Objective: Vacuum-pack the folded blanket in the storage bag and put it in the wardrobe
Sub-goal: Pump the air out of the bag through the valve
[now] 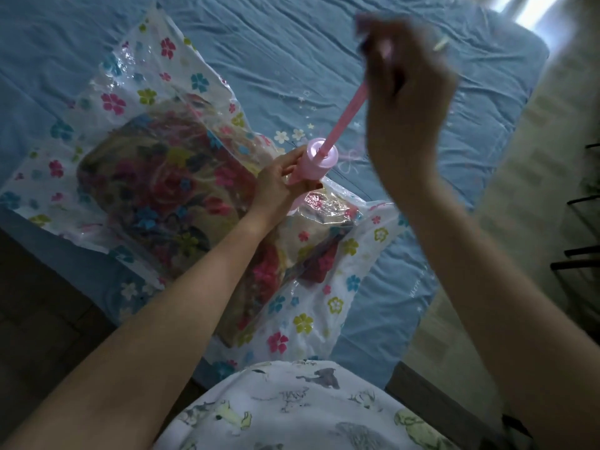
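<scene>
A clear storage bag (113,102) printed with coloured flowers lies on the bed. Inside it sits the folded blanket (162,186), dark with red roses. A pink hand pump (316,160) stands on the bag near its right side. My left hand (277,186) grips the pump's barrel. The pink plunger rod (349,113) is drawn out upward and to the right. My right hand (407,73) grips the rod's handle, raised high above the bag and blurred.
The bed has a wrinkled blue sheet (324,60). Its near edge runs along the dark floor (42,306) at the left. A pale floor strip (519,196) and a dark rack (581,228) lie at the right. Bright light enters at the top right.
</scene>
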